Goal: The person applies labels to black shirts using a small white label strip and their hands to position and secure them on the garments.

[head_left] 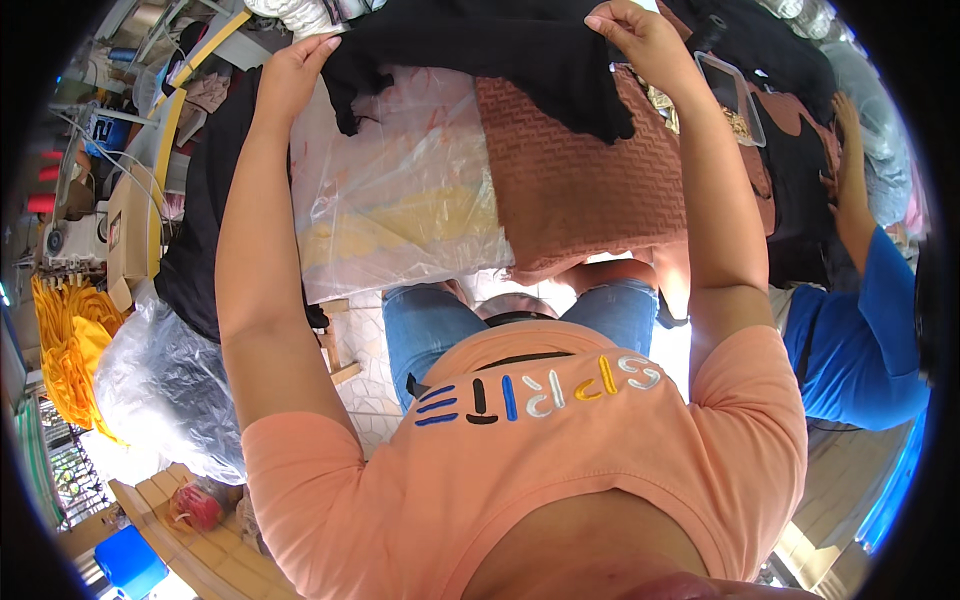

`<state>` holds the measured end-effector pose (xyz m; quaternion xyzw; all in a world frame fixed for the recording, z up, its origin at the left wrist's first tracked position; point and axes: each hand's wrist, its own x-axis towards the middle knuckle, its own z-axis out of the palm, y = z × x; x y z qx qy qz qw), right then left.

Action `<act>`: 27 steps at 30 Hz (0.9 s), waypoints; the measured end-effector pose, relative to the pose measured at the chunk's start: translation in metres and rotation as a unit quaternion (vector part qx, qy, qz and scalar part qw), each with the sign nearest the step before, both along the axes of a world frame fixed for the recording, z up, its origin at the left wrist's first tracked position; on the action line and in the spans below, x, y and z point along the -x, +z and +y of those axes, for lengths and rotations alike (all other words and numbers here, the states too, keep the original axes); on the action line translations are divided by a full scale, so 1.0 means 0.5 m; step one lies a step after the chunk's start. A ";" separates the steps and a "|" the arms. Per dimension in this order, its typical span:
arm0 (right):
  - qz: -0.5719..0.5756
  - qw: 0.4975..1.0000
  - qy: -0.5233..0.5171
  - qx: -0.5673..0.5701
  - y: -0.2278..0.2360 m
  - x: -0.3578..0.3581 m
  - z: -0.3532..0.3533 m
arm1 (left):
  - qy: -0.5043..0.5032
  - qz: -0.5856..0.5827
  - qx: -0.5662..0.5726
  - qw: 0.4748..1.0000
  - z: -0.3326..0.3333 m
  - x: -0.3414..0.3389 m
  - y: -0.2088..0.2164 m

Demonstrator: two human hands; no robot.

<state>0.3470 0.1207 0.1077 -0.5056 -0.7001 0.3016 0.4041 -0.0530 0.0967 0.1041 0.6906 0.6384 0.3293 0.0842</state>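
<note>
A piece of black fabric [450,45] is stretched between my two hands over the far part of the table, its ragged lower edge hanging toward me. My left hand [297,72] pinches its left end, fingertips pressed together. At the other end, my right hand [640,40] grips the cloth between thumb and fingers. Beneath it lie a clear plastic sheet [400,230] on the left and a brown textured cloth [590,195] on the right. The top of the black fabric runs out of the picture.
Right of my arm sits a clear plastic container [728,95]. A person in a blue shirt [865,340] works at the right with a hand over black cloth. To the left are more black fabric [200,220], a plastic bag [170,380], yellow cloth [70,350] and a cardboard box [130,230].
</note>
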 end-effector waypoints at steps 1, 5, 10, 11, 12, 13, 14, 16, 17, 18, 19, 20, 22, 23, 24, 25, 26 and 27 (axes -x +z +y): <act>-0.011 0.999 -0.032 0.018 0.017 0.010 -0.019 | -0.007 -0.007 0.001 1.000 0.000 -0.003 0.003; 0.004 0.997 0.070 -0.022 0.040 -0.032 -0.017 | -0.050 -0.038 -0.048 0.997 -0.024 -0.010 0.021; -0.015 0.950 0.302 0.075 0.022 -0.100 -0.121 | -0.118 -0.126 0.092 0.981 -0.203 -0.033 0.014; -0.043 0.940 0.317 0.121 0.019 -0.112 -0.155 | -0.129 -0.155 0.175 0.964 -0.242 -0.032 -0.002; -0.056 0.924 0.355 0.131 0.000 -0.121 -0.181 | -0.139 -0.183 0.202 0.952 -0.280 -0.051 -0.026; -0.063 0.903 0.403 0.138 -0.033 -0.116 -0.190 | -0.138 -0.191 0.280 0.931 -0.314 -0.051 -0.053; -0.094 0.900 0.390 0.169 -0.050 -0.112 -0.192 | -0.145 -0.161 0.331 0.918 -0.323 -0.071 -0.068; -0.156 0.888 0.366 0.229 -0.075 -0.102 -0.197 | -0.146 -0.116 0.375 0.908 -0.326 -0.090 -0.096; -0.166 0.905 0.338 0.198 -0.082 -0.090 -0.189 | -0.138 -0.100 0.366 0.915 -0.306 -0.085 -0.119; -0.176 0.920 0.308 0.167 -0.089 -0.073 -0.172 | -0.131 -0.084 0.357 0.921 -0.282 -0.083 -0.139; -0.187 0.933 0.276 0.132 -0.095 -0.053 -0.149 | -0.150 -0.090 0.311 0.934 -0.250 -0.087 -0.146; -0.123 0.948 0.274 0.107 -0.112 -0.032 -0.123 | -0.153 -0.104 0.272 0.944 -0.211 -0.101 -0.148; -0.068 0.962 0.243 0.106 -0.141 0.021 -0.063 | -0.167 -0.034 0.187 0.967 -0.130 -0.121 -0.147; -0.064 0.973 0.199 0.098 -0.158 0.052 -0.033 | -0.173 -0.014 0.125 0.977 -0.083 -0.124 -0.168; -0.059 0.982 0.155 0.093 -0.187 0.084 -0.007 | -0.164 0.003 0.065 0.984 -0.037 -0.129 -0.193; -0.125 0.987 0.090 -0.050 -0.219 0.115 0.015 | -0.133 0.050 -0.011 0.990 0.005 -0.139 -0.222; -0.189 0.963 0.021 -0.192 -0.250 0.139 0.036 | -0.102 0.097 -0.087 0.986 0.045 -0.146 -0.251; -0.200 0.963 0.001 -0.179 -0.276 0.164 0.054 | -0.069 0.134 -0.107 0.983 0.080 -0.141 -0.281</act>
